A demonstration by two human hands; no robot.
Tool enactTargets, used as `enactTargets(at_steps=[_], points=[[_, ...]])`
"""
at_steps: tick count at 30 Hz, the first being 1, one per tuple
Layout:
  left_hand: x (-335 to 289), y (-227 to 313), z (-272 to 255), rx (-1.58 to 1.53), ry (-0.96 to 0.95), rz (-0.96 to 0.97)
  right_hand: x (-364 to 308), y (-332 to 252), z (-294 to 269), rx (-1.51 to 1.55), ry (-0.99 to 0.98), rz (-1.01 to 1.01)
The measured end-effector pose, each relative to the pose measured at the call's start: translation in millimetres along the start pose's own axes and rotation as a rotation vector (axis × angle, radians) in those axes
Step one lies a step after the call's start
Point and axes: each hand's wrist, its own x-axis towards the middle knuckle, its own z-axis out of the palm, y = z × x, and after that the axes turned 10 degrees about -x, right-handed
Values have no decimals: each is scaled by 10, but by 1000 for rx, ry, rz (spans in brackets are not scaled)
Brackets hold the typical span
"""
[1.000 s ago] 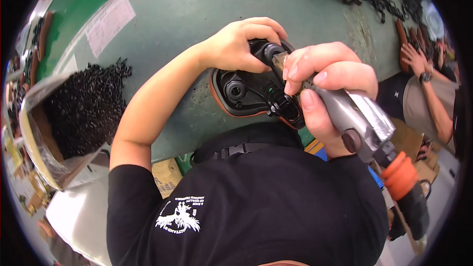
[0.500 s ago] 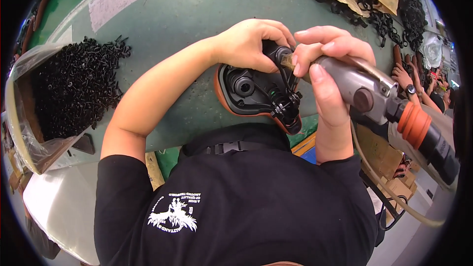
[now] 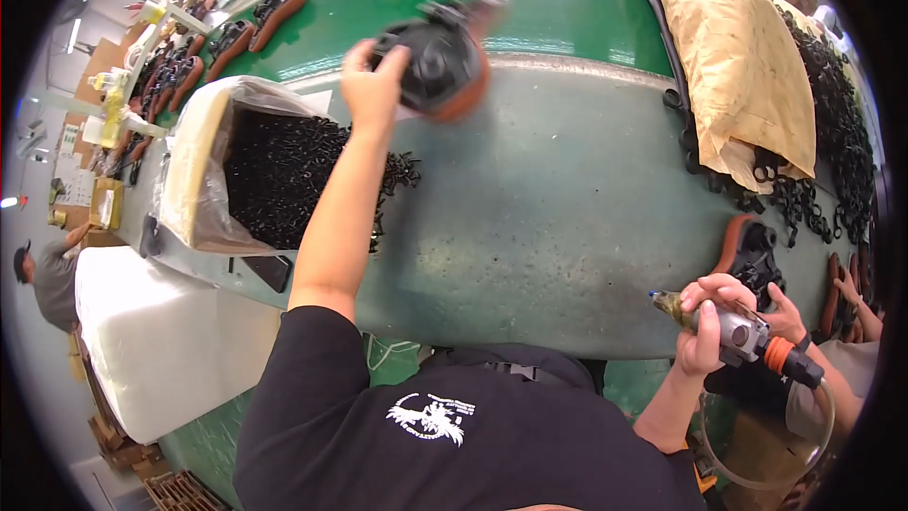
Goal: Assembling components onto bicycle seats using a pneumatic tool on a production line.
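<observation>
My left hand [image 3: 372,85] is stretched out to the far side of the table, gripping a bicycle saddle [image 3: 433,71] by its edge. The saddle's black underside shows, with a brown rim; motion blurs it, and it is held above the table's far part. On the right, my right hand [image 3: 705,336] is wrapped round a grey air screwdriver [image 3: 741,331] with an orange ring at its hose end. Its tip points left over the near table edge, touching nothing. A second saddle [image 3: 752,255] lies just beyond that hand, with a co-worker's hand [image 3: 783,314] beside it.
A plastic-lined box [image 3: 194,175] spills black screws [image 3: 293,175] on the left, near a dark flat object [image 3: 268,272]. Several saddles [image 3: 279,14] lie on the green surface [image 3: 558,9] at far left. A paper sack [image 3: 747,66] and black rings [image 3: 837,132] occupy the far right.
My left hand has carried the saddle away from me to the far side. The screwdriver has come off it and moved right in my right hand. The view has shifted too.
</observation>
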Motion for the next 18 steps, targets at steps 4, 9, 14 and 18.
enactTargets(at_steps=[4, 9, 14, 18], points=[[-19, 298, -596, 758, -133, 476, -19, 80, 296, 134, -80, 62], [-923, 585, -1396, 760, -289, 462, -82, 288, 482, 161, -194, 145], [-1555, 663, -1933, 894, -305, 444, -84, 358, 713, 220, -309, 181], [-1581, 573, -1707, 1137, -430, 432, -58, 470, 987, 163, -426, 168]])
